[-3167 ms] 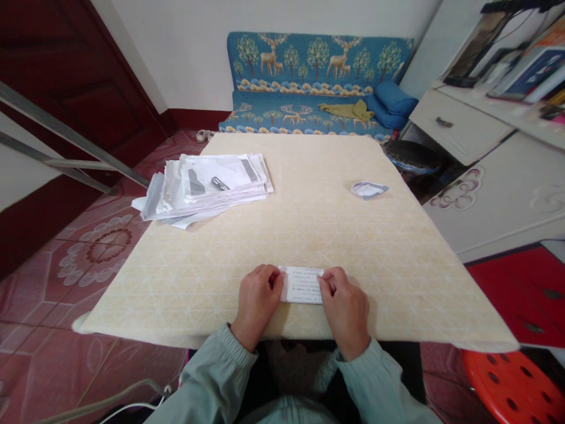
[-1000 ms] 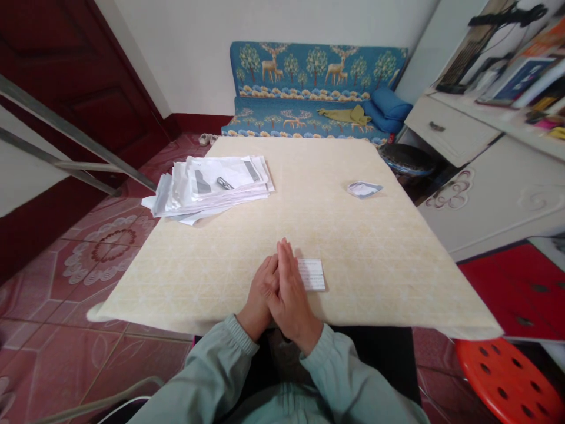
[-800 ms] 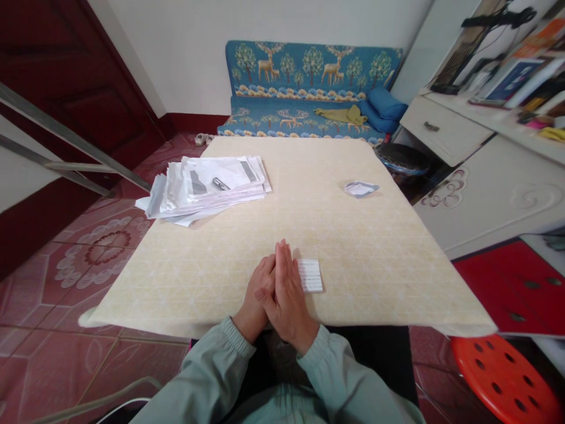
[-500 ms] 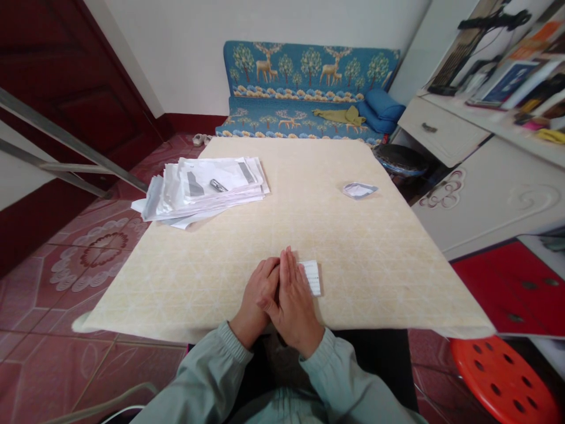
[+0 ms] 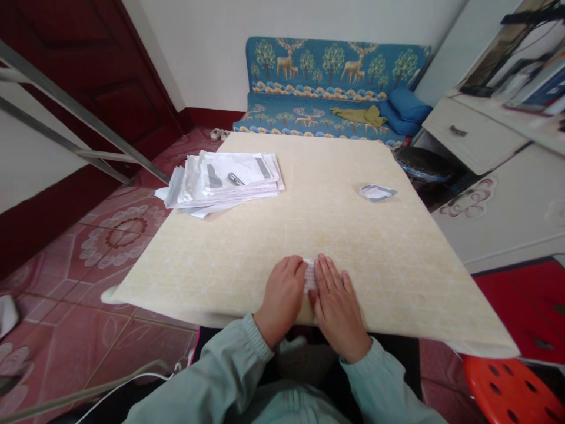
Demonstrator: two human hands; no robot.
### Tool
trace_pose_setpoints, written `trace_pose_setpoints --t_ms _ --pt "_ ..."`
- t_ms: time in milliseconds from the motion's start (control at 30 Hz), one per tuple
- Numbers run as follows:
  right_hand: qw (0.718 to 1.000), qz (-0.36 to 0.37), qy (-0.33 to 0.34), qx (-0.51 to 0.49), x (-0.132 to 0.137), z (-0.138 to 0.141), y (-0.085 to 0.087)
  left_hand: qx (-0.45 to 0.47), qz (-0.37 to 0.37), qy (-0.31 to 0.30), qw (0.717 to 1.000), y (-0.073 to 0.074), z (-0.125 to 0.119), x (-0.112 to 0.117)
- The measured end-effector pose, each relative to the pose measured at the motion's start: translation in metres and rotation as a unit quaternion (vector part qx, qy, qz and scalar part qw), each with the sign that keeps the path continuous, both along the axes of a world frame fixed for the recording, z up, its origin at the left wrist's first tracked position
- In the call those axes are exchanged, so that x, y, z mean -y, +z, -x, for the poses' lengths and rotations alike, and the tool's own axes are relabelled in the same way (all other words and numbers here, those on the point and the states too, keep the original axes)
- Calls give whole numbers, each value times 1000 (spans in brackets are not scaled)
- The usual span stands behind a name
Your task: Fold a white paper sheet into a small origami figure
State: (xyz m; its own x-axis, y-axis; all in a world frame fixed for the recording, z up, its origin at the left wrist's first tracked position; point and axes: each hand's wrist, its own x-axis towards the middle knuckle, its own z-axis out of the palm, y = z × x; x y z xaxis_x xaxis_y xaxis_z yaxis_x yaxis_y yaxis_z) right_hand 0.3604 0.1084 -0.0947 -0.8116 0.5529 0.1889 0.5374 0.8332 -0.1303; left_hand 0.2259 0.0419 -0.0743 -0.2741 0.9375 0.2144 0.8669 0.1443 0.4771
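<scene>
A small folded sheet of white paper (image 5: 309, 277) with faint printed lines lies at the near edge of the table, partly covered by my hands. My left hand (image 5: 285, 294) has its fingers curled together at the paper's left side and grips that edge; the fingertips are partly hidden. On the paper's right part, my right hand (image 5: 338, 300) lies flat with its fingers stretched out. A narrow strip of the paper shows between the two hands.
A stack of white sheets or plastic sleeves (image 5: 225, 182), with a small dark metallic object (image 5: 235, 179) on top, lies at the table's far left. A crumpled clear-and-grey packet (image 5: 377, 192) is at right. Beyond stand a blue sofa (image 5: 309, 70) and a red stool (image 5: 512, 388).
My hands were pressed together left of the paper. They have moved apart, the right hand now lying over the paper and the left at its left edge. The view has shifted slightly.
</scene>
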Motion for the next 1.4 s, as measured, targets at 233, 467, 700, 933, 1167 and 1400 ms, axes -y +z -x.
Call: trace_pose_setpoints --t_ms 233,467,700,933,1167,1400 --pt "997 -65 23 -45 -4 -2 -25 50 -17 -182 982 -1 -30 -10" --pt "999 -27 17 8 0 0 -4 -36 20 -167 985 -10 -2 19" --pt "1000 1 1 -2 0 0 1 -134 48 -97 985 -10 21 49" --pt "994 57 54 -70 41 38 15 -179 28 -73 981 -23 17 49" --pt "997 48 44 -50 34 29 2 -163 48 -79 982 -21 18 49" --pt "1000 8 -28 -9 -1 -24 5 -148 42 -89 984 -12 20 48"
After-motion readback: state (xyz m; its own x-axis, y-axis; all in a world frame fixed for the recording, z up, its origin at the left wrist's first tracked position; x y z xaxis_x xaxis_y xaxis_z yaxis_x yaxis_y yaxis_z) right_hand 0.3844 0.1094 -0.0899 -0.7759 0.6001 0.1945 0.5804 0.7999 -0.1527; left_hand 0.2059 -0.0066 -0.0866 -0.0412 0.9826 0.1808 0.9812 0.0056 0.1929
